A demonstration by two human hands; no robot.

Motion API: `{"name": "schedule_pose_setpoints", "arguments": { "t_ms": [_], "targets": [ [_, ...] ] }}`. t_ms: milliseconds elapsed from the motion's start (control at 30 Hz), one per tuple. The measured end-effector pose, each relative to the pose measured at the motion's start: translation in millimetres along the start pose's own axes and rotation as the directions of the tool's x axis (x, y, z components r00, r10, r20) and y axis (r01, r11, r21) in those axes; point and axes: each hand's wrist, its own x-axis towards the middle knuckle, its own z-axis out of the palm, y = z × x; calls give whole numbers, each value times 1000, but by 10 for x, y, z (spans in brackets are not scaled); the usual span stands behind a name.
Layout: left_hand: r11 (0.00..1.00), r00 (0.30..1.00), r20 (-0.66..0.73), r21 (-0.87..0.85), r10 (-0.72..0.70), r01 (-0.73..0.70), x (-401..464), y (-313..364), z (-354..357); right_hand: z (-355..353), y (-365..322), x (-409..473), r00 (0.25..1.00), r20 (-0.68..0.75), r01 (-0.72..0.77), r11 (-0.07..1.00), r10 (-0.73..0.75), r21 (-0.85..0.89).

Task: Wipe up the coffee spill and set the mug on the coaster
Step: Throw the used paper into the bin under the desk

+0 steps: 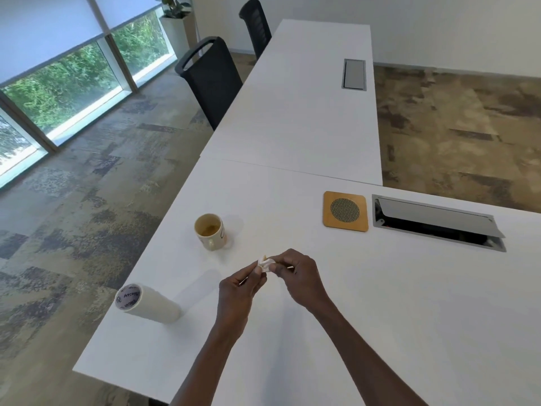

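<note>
A small wad of paper [265,264] is held up over the white table [380,303] by both hands. It is pinched on its left by the fingers of the left hand [243,291] and on its right by the fingers of the right hand [298,273], so both hands are closed on it. The two hands are close together, with only the wad between them. A pale mug [211,231] is seen standing upright on the table, just beyond the hands and a bit to the left. Some brown coffee is seen at its bottom. The wooden coaster [345,211] is laid flat well apart from the mug, off to the right, and nothing is set on it. Just beside the coaster, on its right, an open cable hatch [438,222] is set into the table. A roll of paper [146,303] is lying on its side near the table's left edge.
</note>
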Motion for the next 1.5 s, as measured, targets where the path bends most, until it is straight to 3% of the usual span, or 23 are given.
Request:
{"name": "schedule_pose_setpoints", "arguments": {
  "t_ms": [467, 700, 833, 967, 1067, 1233, 1400, 1500],
  "targets": [
    [974, 995, -38, 208, 97, -88, -943, -12, -298, 83, -161, -671, 954, 299, -47, 996, 23, 74],
    [960, 994, -77, 276, 73, -50, -1453, 128, -938, 628, -237, -1158, 957, 290, -29, 1000, 31, -10],
    [959, 973, -230, 281, 31, 36, -1867, 93, -1520, 1151, -184, -1665, 950, 310, 1, 995, 29, -96],
    [971, 876, -481, 220, 30, 87, -2336, 19, -2184, 1699, -21, -2211, 950, 312, 90, 973, -20, -213],
    [976, 814, -580, 190, 28, 102, -2652, -35, -2624, 2064, 115, -2505, 956, 289, 131, 945, -41, -298],
    [979, 762, -647, 162, 12, 122, -3045, -182, -3104, 2572, 305, -2665, 957, 286, 171, 896, -52, -410],
    [952, 755, -656, 246, 23, 184, -3135, -294, -3278, 2963, 422, -2468, 935, 342, 129, 805, 97, -579],
    [934, 763, -646, 291, 31, 209, -3131, -286, -3301, 3050, 467, -2474, 937, 332, 115, 803, 108, -585]
  ]
}}
